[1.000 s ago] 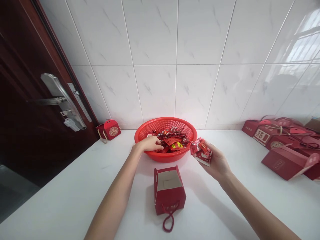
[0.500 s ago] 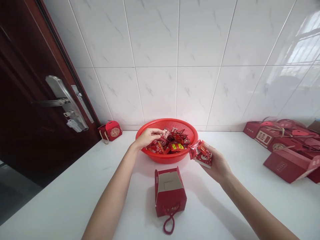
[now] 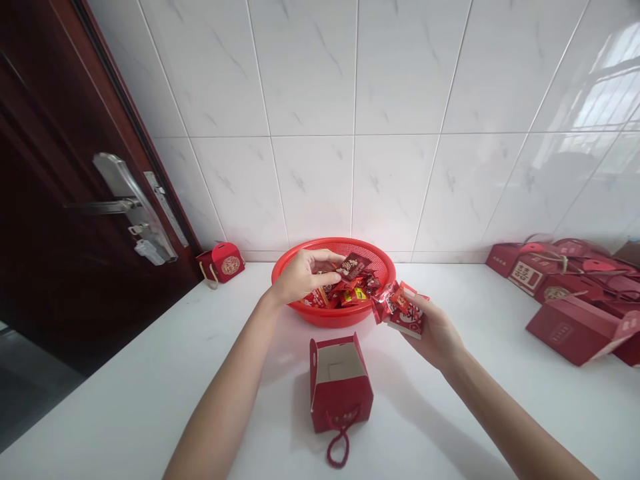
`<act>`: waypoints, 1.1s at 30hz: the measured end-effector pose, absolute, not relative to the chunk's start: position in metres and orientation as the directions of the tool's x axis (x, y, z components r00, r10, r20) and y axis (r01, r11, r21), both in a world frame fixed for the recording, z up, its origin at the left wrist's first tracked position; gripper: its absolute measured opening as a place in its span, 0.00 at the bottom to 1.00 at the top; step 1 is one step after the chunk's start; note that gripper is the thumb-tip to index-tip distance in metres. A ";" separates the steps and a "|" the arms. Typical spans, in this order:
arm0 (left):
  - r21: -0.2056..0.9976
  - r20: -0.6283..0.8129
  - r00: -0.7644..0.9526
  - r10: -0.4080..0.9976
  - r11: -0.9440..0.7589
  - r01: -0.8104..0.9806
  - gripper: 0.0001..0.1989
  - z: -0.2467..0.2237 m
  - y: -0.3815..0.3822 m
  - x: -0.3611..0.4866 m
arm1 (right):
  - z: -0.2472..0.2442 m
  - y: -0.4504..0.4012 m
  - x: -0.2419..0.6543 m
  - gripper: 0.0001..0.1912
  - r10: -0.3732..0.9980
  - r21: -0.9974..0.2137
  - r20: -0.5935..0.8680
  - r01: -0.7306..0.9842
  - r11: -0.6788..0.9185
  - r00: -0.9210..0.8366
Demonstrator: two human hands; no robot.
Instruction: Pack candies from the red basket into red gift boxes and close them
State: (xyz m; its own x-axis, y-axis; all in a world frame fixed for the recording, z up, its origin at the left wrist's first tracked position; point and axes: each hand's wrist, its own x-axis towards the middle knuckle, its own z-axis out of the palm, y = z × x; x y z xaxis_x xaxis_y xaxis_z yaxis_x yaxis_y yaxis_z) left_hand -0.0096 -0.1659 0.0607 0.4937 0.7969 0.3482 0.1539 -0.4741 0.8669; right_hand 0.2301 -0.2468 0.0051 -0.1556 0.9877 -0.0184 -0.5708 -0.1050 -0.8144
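My left hand [image 3: 303,277] pinches a dark red candy packet [image 3: 354,265] above the red plastic basket [image 3: 330,319]. Wrapped candies [image 3: 350,293] in red, with some yellow, lie inside the basket. Just right of the basket's rim, my right hand [image 3: 435,333] is closed around several red candy packets [image 3: 403,313]; their exact number is hidden by overlap. In front of the basket stands a dark red gift box [image 3: 343,397], its top open and its pale inside showing. A red cord loop [image 3: 339,448] hangs from its near side onto the table.
A small red box [image 3: 223,262] with a cord handle stands at the back left, beside the wooden door [image 3: 45,200]. Piled red boxes [image 3: 565,273] occupy the right, with an unfolded one [image 3: 570,330] in front. White wall tiles [image 3: 315,187] rise behind the basket.
My left hand has moved slightly right, and the dark red packet in its fingers is now raised clear of the other candies. My right hand's packets have tilted a little leftward.
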 end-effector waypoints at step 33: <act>0.444 -0.209 0.690 0.693 -0.561 0.699 0.04 0.091 -0.226 -0.012 | 0.034 -0.289 0.216 0.13 0.930 -0.956 0.286 -0.135 0.261 -0.229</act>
